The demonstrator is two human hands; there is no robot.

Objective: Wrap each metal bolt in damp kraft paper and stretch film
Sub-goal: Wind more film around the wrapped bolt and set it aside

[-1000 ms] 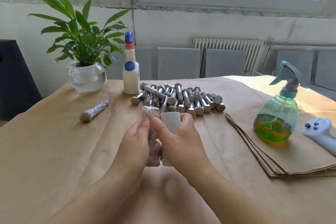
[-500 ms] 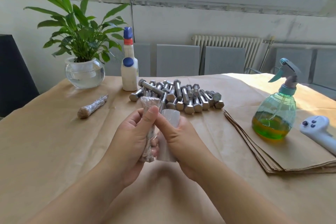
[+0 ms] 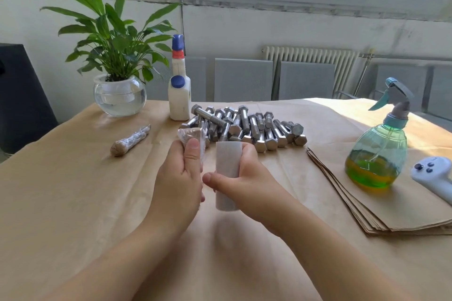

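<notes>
Where half a second ago the two hands were pressed together with the roll tucked against the bolt, they now stand slightly apart, a narrow gap open between them. The left hand (image 3: 182,178) holds the paper-wrapped bolt under clear film (image 3: 192,138) upright, fingers curled round its shaft and the thumb lying up its front, so that only the brown, film-covered head shows above the fist. The right hand (image 3: 241,178) grips the small white roll of stretch film (image 3: 227,176), also upright, just beside the bolt, with its thumb stretched toward the left hand. Whether a strand of film still joins roll and bolt cannot be told. The separation suggests the film wrap on this bolt is close to done and the person is pulling the roll away to part or tear the film.

Both hands hover above the kraft-paper-covered table (image 3: 73,203), near its middle. Beyond them lies the heap of bare steel hex bolts (image 3: 247,127), untouched, so most of the work remains. One finished film-wrapped bolt (image 3: 129,140) lies well to the left, and the stack of cut kraft sheets (image 3: 367,208) with the green spray bottle (image 3: 378,154) waits on the right.
</notes>
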